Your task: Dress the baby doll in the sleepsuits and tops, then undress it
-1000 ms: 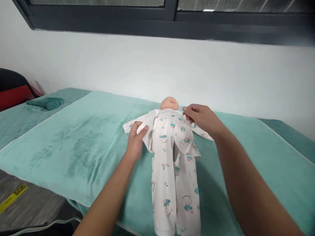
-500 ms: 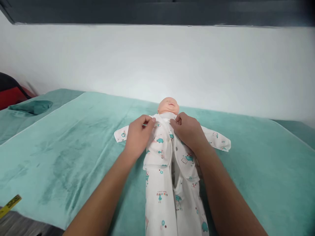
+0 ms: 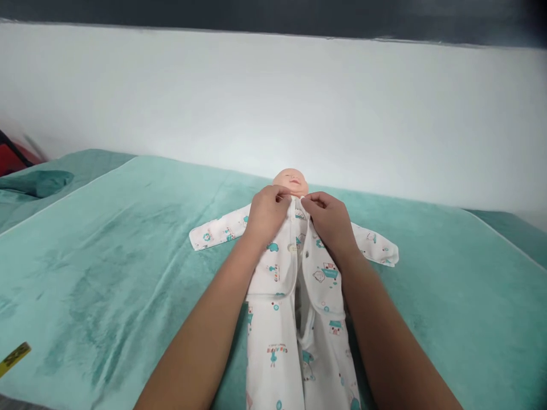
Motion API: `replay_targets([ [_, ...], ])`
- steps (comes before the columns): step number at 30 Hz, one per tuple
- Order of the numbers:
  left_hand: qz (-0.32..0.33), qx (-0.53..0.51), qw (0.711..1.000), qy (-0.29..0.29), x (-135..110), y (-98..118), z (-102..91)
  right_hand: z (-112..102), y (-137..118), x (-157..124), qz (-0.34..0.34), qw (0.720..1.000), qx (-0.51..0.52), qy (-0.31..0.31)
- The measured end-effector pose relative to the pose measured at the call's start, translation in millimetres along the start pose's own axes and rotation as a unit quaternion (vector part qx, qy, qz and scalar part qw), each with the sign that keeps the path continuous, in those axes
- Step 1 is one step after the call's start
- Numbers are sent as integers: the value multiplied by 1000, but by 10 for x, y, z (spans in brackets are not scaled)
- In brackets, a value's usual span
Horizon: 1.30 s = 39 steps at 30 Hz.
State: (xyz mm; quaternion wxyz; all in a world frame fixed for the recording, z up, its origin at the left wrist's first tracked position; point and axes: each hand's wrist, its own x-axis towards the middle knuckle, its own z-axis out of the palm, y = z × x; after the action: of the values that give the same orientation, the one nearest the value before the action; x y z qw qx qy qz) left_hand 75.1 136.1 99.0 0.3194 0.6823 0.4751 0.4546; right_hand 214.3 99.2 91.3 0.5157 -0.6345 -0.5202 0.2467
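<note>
A baby doll [image 3: 291, 177] lies on its back, its head toward the wall and its sleeved arms spread out. It wears a white baby jacket [image 3: 273, 279] with teal animal prints, whose front edges hang apart below the chest. White printed trousers [image 3: 276, 353] cover the legs. My left hand [image 3: 269, 212] is closed in a pinch on the jacket's left front edge near the collar. Just across from it, my right hand [image 3: 328, 217] pinches the right front edge by the neck. Both sets of fingertips are close together under the doll's chin.
A teal cover [image 3: 128, 250] spreads beneath the doll. Behind it rises a white wall [image 3: 273, 108] with a dark band [image 3: 273, 17] along the top. At the far left are a red and black object [image 3: 11, 159] and a yellow strip [image 3: 15, 359] near the front edge.
Both hands have moved up to the doll's collar, the left one also rightward. The jacket's front edges are now closer together at the neck. The view has shifted slightly.
</note>
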Motion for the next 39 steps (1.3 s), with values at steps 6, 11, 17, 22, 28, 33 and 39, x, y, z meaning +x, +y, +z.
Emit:
replay_targets([
  [6, 4, 42, 999, -34, 55, -59, -25, 23, -43, -12, -18, 999, -15, 40],
  [11, 9, -18, 999, -36, 16, -57, -30, 4, -45, 59, -14, 998, 10, 56],
  [17, -6, -127, 992, -5, -11, -66, -29, 31, -44, 26, -35, 998, 30, 43],
  [22, -13, -146, 989, -25, -1, -64, -28, 53, -20, -17, -42, 997, 61, 35],
  [28, -40, -184, 982, -25, -10, -56, -41, 60, -13, -36, -58, 996, 58, 26],
  [33, -66, -222, 972, -35, 1, -86, -44, 55, -19, -55, -63, 997, 38, 21],
  [39, -57, -239, 969, -35, -14, -82, -46, 50, -42, -78, -61, 998, 20, 18],
])
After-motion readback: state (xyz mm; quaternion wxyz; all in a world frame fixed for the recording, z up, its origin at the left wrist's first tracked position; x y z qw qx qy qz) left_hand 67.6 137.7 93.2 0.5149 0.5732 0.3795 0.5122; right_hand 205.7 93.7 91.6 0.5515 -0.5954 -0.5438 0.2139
